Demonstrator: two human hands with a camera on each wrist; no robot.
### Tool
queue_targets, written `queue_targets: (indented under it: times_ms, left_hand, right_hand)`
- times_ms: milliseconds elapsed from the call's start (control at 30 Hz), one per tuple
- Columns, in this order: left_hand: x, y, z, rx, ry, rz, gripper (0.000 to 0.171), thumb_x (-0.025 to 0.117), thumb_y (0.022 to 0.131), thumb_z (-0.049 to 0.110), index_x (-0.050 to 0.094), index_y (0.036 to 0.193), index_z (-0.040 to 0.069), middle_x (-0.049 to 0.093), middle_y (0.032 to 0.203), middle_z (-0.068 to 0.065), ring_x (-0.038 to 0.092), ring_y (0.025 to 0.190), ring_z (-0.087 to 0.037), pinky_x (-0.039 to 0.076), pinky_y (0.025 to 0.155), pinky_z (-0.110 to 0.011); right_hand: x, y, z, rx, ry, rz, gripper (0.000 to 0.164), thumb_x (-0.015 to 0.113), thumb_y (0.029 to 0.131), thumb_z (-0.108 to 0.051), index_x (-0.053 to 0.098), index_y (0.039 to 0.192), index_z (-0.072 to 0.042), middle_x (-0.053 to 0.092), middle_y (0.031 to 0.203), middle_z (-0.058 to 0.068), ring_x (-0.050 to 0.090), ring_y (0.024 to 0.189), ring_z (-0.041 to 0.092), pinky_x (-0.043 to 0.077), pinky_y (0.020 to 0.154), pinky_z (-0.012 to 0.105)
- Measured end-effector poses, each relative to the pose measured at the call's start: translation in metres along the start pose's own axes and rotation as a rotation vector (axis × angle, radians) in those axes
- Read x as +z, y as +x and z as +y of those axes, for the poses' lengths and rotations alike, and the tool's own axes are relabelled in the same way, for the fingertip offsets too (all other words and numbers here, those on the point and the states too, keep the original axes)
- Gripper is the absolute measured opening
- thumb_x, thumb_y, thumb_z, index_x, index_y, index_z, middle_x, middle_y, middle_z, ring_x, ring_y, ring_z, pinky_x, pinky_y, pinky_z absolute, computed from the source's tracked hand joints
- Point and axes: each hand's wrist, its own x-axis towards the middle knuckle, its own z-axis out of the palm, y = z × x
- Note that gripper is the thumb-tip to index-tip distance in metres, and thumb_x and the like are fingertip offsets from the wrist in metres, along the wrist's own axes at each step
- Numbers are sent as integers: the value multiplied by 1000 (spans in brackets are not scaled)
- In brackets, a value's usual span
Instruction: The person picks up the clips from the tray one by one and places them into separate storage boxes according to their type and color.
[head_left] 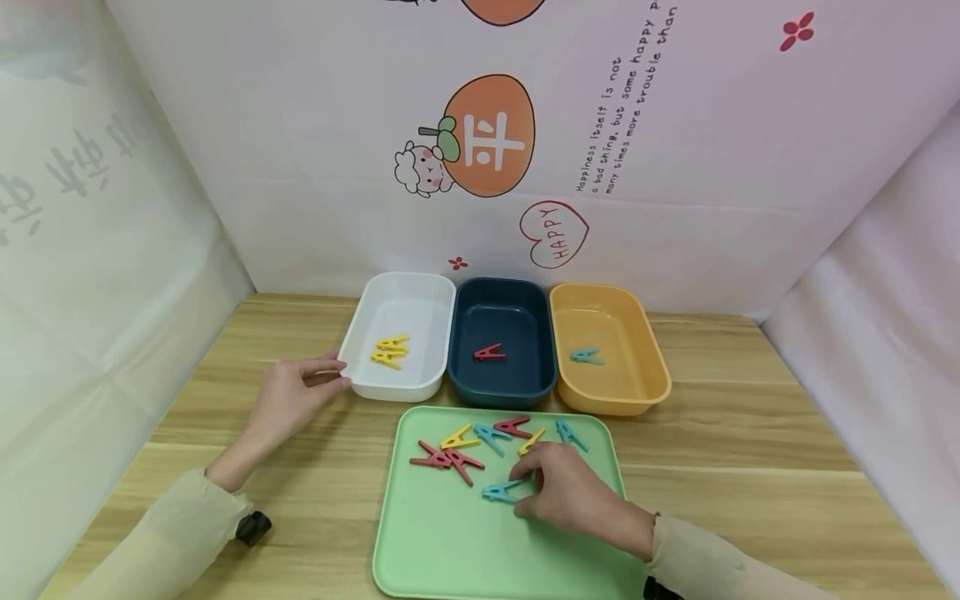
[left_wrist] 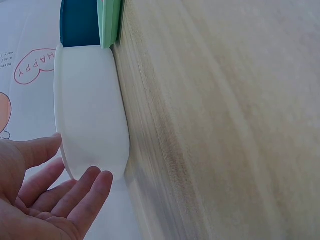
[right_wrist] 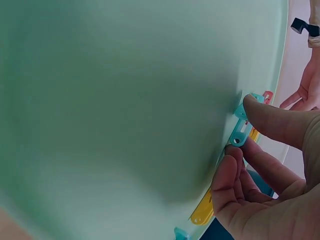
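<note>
At the left, my left hand (head_left: 288, 398) touches the near left corner of the white bin (left_wrist: 92, 110), thumb at the rim and the other fingers loosely extended. Over the light green tray (head_left: 450, 550), my right hand (head_left: 566, 487) pinches a light blue clothespin (head_left: 500, 492) by its handle ends, thumb on one and a finger on the other. This clothespin (right_wrist: 241, 131) still lies low at the tray surface. Just beyond that hand is a yellow clothespin (head_left: 529, 443), partly covered by the fingers. Red, yellow and blue clothespins lie toward the tray's far side.
Two yellow clothespins (head_left: 390, 352) lie in the white bin. Next to it, a dark blue bin (head_left: 501, 321) has a red clothespin (head_left: 490, 352), and an orange-yellow bin (head_left: 630, 367) has a blue one (head_left: 587, 356). A printed white backdrop (head_left: 322, 167) rises behind the wooden table (head_left: 750, 433).
</note>
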Motion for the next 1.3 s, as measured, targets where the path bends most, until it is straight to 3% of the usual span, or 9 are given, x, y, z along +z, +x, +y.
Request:
queue_targets:
  times_ms: [233, 700, 1033, 1300]
  left_hand:
    - [0, 1, 1, 11, 8, 5, 30, 81, 95, 11, 76, 116, -8, 64, 136, -26, 74, 105, -40, 64, 80, -34]
    - [-1, 0, 3, 18, -1, 5, 29, 81, 94, 11, 76, 116, -8, 65, 135, -26, 74, 105, -40, 64, 80, -33]
    - [-1, -1, 3, 23, -9, 11, 30, 82, 94, 11, 76, 116, -8, 65, 134, -26, 74, 105, -41, 63, 79, -30]
    - [1, 0, 3, 4, 9, 18, 29, 82, 94, 10, 76, 116, -8, 66, 135, -25, 75, 104, -39, 64, 79, -31]
  right_hand:
    - [3, 0, 11, 13, -14, 2, 32, 98, 76, -26, 84, 103, -16, 64, 84, -12, 54, 67, 9, 46, 58, 26]
    - [-8, -8, -27, 112, -52, -3, 32, 97, 73, -8, 83, 102, -12, 64, 86, -7, 53, 68, 14, 45, 60, 28]
    - [-8, -10, -23, 81, -60, 24, 32, 97, 72, -6, 83, 101, -11, 65, 86, -8, 53, 68, 13, 45, 59, 30]
    - [-7, -14, -24, 111, -48, 44, 31, 95, 73, -4, 82, 99, -14, 66, 90, -7, 53, 69, 13, 46, 60, 28]
